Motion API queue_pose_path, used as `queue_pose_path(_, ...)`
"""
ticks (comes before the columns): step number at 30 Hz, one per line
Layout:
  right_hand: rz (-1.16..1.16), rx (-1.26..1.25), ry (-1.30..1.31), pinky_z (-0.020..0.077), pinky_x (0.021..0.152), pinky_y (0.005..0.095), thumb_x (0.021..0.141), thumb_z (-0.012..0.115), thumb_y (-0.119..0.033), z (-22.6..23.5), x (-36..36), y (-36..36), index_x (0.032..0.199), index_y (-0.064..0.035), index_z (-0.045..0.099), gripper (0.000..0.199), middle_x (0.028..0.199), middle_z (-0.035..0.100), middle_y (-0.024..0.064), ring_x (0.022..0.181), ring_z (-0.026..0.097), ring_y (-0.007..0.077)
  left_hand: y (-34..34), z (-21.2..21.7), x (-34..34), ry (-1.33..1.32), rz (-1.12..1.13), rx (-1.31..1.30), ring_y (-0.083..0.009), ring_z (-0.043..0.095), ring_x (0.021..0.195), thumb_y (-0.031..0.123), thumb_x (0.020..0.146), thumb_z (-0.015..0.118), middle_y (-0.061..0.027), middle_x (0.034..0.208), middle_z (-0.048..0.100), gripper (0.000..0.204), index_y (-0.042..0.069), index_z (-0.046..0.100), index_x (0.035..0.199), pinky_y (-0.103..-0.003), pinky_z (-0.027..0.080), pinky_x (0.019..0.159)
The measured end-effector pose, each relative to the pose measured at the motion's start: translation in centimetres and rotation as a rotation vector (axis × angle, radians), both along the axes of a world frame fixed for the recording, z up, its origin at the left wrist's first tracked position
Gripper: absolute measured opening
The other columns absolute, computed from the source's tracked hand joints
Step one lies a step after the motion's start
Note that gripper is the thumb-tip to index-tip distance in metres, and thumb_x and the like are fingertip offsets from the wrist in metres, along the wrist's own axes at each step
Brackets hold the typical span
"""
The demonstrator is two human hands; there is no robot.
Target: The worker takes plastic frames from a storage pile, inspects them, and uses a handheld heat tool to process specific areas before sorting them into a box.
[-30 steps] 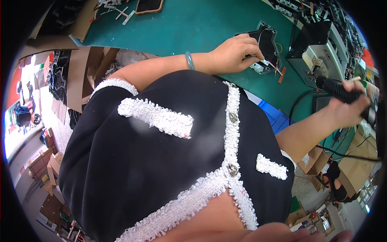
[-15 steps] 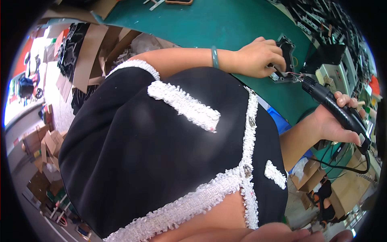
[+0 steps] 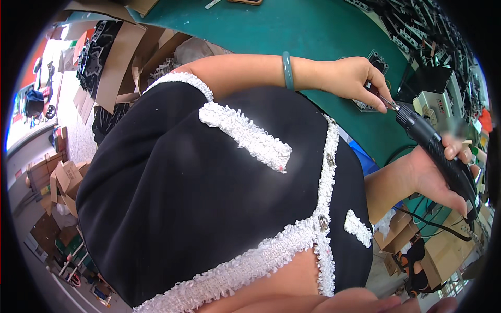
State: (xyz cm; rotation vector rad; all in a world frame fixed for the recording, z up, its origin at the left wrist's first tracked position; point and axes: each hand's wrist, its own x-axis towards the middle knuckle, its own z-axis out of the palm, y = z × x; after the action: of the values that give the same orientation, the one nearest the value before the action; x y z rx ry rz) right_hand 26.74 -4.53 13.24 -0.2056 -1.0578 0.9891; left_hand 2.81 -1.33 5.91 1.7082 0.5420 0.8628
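Observation:
My right hand (image 3: 438, 175) is wrapped around a black electric screwdriver (image 3: 428, 136), its cord hanging from the rear end. The screwdriver's thin bit points up and left toward my left hand (image 3: 357, 78). The left thumb and index finger are closed together at the bit's tip; whatever small thing they pinch is too small to make out. Behind and below the left hand lies a black and silver part (image 3: 377, 62) on the green table mat (image 3: 302, 31), partly hidden by the hand. A green bangle (image 3: 287, 70) circles my left wrist.
A heap of black and metal parts (image 3: 428, 31) fills the far right. Beside it stand a black bin (image 3: 428, 83) and a pale box-shaped device (image 3: 433, 106). An open carton (image 3: 122, 65) is at the left. Cartons (image 3: 449, 255) sit on the floor at lower right.
My left hand has shifted slightly right and down, and its fingertips now meet the screwdriver's bit. The right hand and screwdriver have moved slightly down.

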Motion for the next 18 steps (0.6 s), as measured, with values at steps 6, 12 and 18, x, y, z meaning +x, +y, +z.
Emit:
queue_pose_path(6,0.016,0.006,-0.019,0.042,0.072,0.0387,0.07,0.05,-0.083,-0.2,0.0,0.1,0.113,-0.0155,0.062,0.081,0.101,0.062,0.01,0.074,0.057,0.0217,-0.4,-0.1,0.2,-0.081,-0.013,-0.258,-0.0097,0.063,0.09,0.015,0.084,0.072,-0.0039,0.096,0.069,0.018,0.004,0.072,0.098,-0.024,0.049,0.083)
queue_pose_path(12,0.007,-0.027,0.022,0.0423,0.073,0.0387,0.069,0.051,-0.083,-0.2,0.2,-0.1,0.109,-0.0157,0.065,0.079,0.101,0.063,0.0094,0.075,0.057,0.0216,-0.6,-1.1,0.5,-0.21,0.011,-0.231,-0.0094,0.064,0.088,0.014,0.083,0.073,-0.0037,0.095,0.07,0.017,0.004,0.073,0.096,-0.024,0.05,0.082)
queue_pose_path(18,0.019,-0.054,0.069,0.0426,0.075,0.0385,0.068,0.055,-0.082,-0.1,1.8,-0.1,0.108,-0.0155,0.065,0.078,0.101,0.063,0.0091,0.076,0.057,0.0215,-0.4,-1.5,0.2,-0.155,0.041,-0.196,-0.0113,0.064,0.089,0.013,0.083,0.071,-0.0045,0.089,0.069,0.014,0.004,0.072,0.093,-0.026,0.051,0.082)
